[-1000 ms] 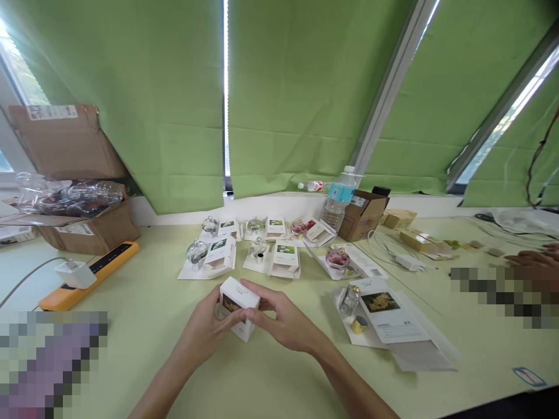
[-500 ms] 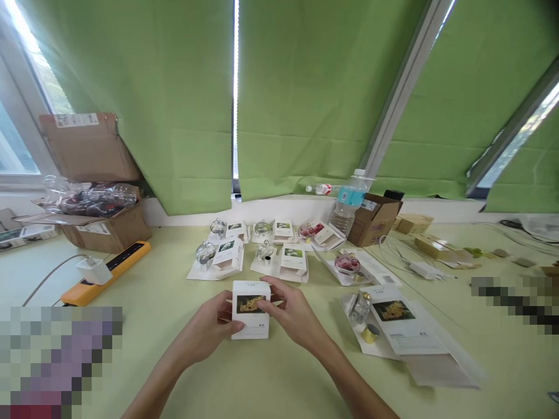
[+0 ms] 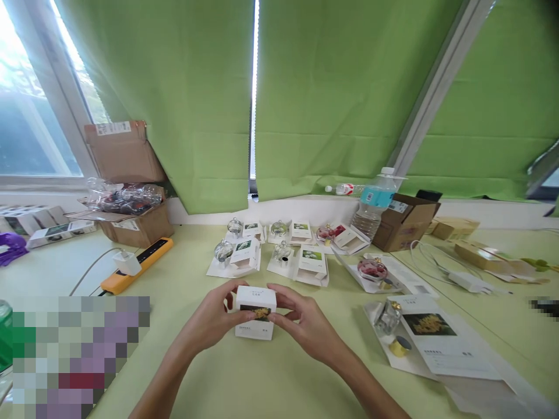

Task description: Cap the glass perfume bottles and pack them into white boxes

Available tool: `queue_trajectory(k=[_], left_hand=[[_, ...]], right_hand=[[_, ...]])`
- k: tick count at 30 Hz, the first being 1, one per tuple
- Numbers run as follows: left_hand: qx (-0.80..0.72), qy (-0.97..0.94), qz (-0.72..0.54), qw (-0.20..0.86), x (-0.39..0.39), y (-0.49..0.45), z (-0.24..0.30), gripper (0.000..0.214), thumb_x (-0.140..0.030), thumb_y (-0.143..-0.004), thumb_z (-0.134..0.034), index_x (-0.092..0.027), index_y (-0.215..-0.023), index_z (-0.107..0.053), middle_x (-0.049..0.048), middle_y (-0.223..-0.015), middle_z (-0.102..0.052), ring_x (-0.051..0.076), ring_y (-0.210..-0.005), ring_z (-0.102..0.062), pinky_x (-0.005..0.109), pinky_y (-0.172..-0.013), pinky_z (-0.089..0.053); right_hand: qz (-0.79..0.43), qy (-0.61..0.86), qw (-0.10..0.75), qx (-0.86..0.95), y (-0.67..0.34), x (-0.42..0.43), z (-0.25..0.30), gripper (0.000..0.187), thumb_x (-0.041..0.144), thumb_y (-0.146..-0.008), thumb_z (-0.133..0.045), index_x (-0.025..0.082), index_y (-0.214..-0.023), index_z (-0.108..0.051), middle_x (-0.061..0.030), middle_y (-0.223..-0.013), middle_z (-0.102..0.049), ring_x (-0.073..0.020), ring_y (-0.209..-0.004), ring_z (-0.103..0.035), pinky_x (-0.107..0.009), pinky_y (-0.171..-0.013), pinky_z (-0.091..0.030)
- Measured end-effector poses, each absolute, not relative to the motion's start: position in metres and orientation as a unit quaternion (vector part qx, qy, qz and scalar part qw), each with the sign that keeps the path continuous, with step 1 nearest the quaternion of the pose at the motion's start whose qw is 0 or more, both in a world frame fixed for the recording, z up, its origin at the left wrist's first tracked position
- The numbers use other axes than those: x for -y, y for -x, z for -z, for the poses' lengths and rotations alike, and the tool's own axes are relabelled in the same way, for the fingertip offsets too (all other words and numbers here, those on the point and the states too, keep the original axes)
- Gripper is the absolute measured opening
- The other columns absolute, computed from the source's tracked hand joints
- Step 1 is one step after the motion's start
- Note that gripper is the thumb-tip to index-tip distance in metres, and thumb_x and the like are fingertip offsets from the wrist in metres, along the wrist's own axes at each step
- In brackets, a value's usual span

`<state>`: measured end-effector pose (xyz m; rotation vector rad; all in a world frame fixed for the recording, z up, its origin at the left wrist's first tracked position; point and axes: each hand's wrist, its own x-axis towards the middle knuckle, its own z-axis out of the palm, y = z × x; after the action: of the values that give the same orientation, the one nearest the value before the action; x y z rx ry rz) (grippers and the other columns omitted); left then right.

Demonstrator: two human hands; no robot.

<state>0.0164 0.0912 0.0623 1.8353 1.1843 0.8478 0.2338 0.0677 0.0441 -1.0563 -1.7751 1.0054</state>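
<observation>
A small white cardboard box with a picture of yellow flowers stands upright on the pale green table in front of me. My left hand grips its left side, the thumb across the front picture. From the right, my right hand holds it the same way, its thumb on the front and its fingers behind. Right of my hands lies an opened flat carton with the same flower picture, a clear glass bottle and a gold cap on it.
Behind my hands lie several opened cartons with round glass bottles. A bottle with pink contents lies to the right. Farther back stand a water bottle and a brown box. An orange power strip sits left, before another cardboard box.
The view has swung left, so things appear farther right. The small box now shows more of its top, and both thumbs meet across its front picture.
</observation>
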Motion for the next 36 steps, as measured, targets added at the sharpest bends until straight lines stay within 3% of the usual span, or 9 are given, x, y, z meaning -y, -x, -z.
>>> queue_trajectory(k=[5, 8, 11, 14, 18, 24, 29, 33, 36], left_hand=[[-0.452, -0.712, -0.316, 0.434, -0.097, 0.006, -0.066, 0.033, -0.038, -0.071, -0.07, -0.022, -0.098, -0.062, 0.0008, -0.086, -0.067, 0.014, -0.068, -0.058, 0.021, -0.052, -0.043], [-0.497, -0.681, -0.316, 0.435, -0.101, 0.031, -0.067, 0.042, -0.043, -0.071, -0.068, -0.023, -0.107, -0.059, 0.0022, -0.085, -0.066, 0.012, -0.056, -0.052, 0.018, -0.035, -0.032], [-0.532, -0.655, -0.334, 0.42, -0.105, 0.061, -0.066, 0.044, -0.046, -0.071, -0.068, -0.02, -0.105, -0.057, 0.0015, -0.075, -0.065, 0.011, -0.051, -0.049, 0.018, -0.035, -0.034], [-0.567, -0.65, -0.33, 0.383, -0.114, 0.09, -0.067, 0.046, -0.047, -0.07, -0.068, -0.02, -0.104, -0.055, 0.0018, -0.074, -0.065, 0.013, -0.052, -0.053, 0.022, -0.039, -0.043], [-0.625, -0.686, -0.282, 0.245, -0.139, 0.114, -0.071, 0.046, -0.049, -0.07, -0.064, -0.019, -0.104, -0.055, 0.0005, -0.065, -0.065, 0.016, -0.049, -0.059, 0.025, -0.043, -0.045], [-0.64, -0.706, -0.255, 0.16, -0.189, 0.12, -0.082, 0.05, -0.046, -0.069, -0.065, -0.018, -0.11, -0.06, -0.0031, -0.052, -0.061, 0.017, -0.046, -0.059, 0.025, -0.048, -0.041], [-0.639, -0.736, -0.205, 0.093, -0.232, 0.117, -0.084, 0.035, -0.037, -0.078, -0.065, -0.016, -0.106, -0.062, 0.0029, -0.08, -0.069, 0.016, -0.06, -0.063, 0.027, -0.061, -0.048], [-0.644, -0.747, -0.159, 0.038, -0.265, 0.115, -0.082, 0.03, -0.034, -0.09, -0.055, -0.016, -0.113, -0.057, 0.0071, -0.112, -0.061, 0.019, -0.094, -0.062, 0.039, -0.08, -0.053], [-0.646, -0.751, -0.135, 0.003, -0.286, 0.116, -0.077, 0.032, -0.032, -0.09, -0.056, -0.016, -0.117, -0.056, 0.0082, -0.119, -0.059, 0.021, -0.101, -0.06, 0.042, -0.085, -0.051]], right_hand=[[-0.392, 0.414, 0.4, 0.718, -0.23, -0.065, -0.037, 0.057, 0.031, -0.088, -0.057, 0.028, -0.141, -0.037, -0.0105, -0.132, -0.055, -0.024, -0.119, -0.054, -0.038, -0.086, -0.055], [-0.339, 0.451, 0.387, 0.729, -0.232, -0.065, -0.035, 0.047, 0.033, -0.089, -0.054, 0.027, -0.135, -0.046, -0.0104, -0.129, -0.057, -0.0228, -0.108, -0.06, -0.038, -0.083, -0.056], [-0.291, 0.484, 0.36, 0.743, -0.234, -0.065, -0.034, 0.035, 0.036, -0.09, -0.051, 0.026, -0.123, -0.059, -0.0097, -0.117, -0.064, -0.0223, -0.094, -0.065, -0.035, -0.074, -0.057], [-0.253, 0.494, 0.332, 0.763, -0.233, -0.064, -0.033, 0.032, 0.036, -0.091, -0.05, 0.026, -0.118, -0.062, -0.0086, -0.112, -0.066, -0.0222, -0.09, -0.065, -0.034, -0.071, -0.056], [-0.206, 0.485, 0.298, 0.796, -0.232, -0.063, -0.032, 0.029, 0.032, -0.09, -0.05, 0.026, -0.115, -0.063, -0.0066, -0.105, -0.069, -0.0235, -0.089, -0.065, -0.035, -0.075, -0.053], [-0.155, 0.486, 0.237, 0.827, -0.233, -0.064, -0.03, 0.03, 0.029, -0.091, -0.047, 0.025, -0.117, -0.062, -0.0068, -0.108, -0.069, -0.0263, -0.096, -0.065, -0.037, -0.082, -0.049], [-0.133, 0.489, 0.202, 0.838, -0.232, -0.065, -0.029, 0.028, 0.025, -0.091, -0.046, 0.025, -0.113, -0.064, -0.0073, -0.103, -0.07, -0.0263, -0.094, -0.065, -0.036, -0.081, -0.048], [-0.131, 0.494, 0.193, 0.838, -0.231, -0.064, -0.027, 0.027, 0.025, -0.092, -0.044, 0.026, -0.112, -0.063, -0.0069, -0.102, -0.069, -0.0255, -0.093, -0.065, -0.036, -0.08, -0.048], [-0.137, 0.499, 0.188, 0.835, -0.23, -0.065, -0.028, 0.026, 0.026, -0.093, -0.044, 0.025, -0.111, -0.063, -0.0069, -0.101, -0.068, -0.0245, -0.092, -0.064, -0.035, -0.081, -0.047]])
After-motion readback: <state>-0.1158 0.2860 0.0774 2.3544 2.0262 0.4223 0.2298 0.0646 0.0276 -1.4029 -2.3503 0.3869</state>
